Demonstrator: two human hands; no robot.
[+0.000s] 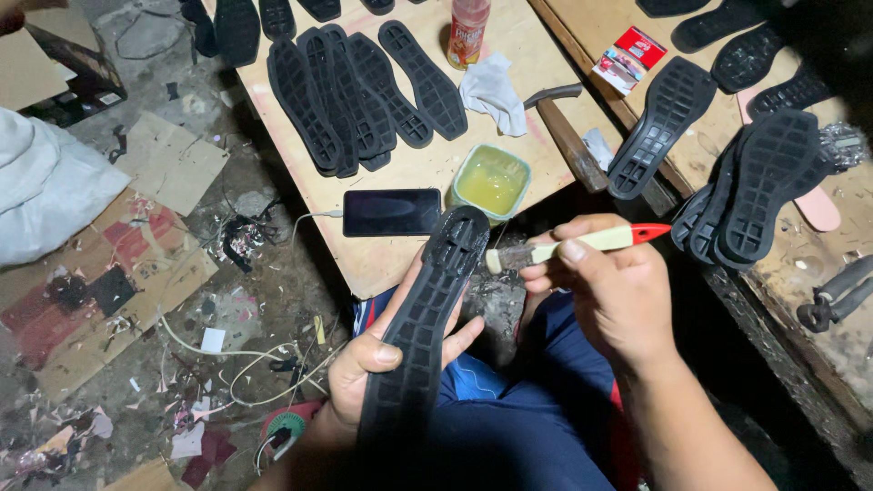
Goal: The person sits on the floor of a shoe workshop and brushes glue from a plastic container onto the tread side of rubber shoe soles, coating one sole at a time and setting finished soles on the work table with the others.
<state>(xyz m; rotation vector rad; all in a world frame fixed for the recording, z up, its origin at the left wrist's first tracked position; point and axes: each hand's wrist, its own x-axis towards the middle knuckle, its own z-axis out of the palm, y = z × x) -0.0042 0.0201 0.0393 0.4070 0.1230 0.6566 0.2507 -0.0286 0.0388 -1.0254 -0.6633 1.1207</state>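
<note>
My left hand (pixel 368 359) grips a long black rubber shoe sole (pixel 427 309), tread side up, its tip pointing toward the wooden board. My right hand (pixel 609 286) holds a small brush (pixel 568 247) with a pale handle and red end; its bristles sit just right of the sole's upper end. A green tub of yellow glue (pixel 491 180) stands on the board's near edge, just beyond the sole tip.
A dark phone (pixel 391 212) with a white cable lies on the wooden board (pixel 382 259). Several black soles (pixel 350 91) are fanned out farther back, with a bottle (pixel 468 32), a white rag (pixel 493 89) and a hammer (pixel 568 136). More soles (pixel 764 182) lie at right. Scraps litter the floor (pixel 136 300).
</note>
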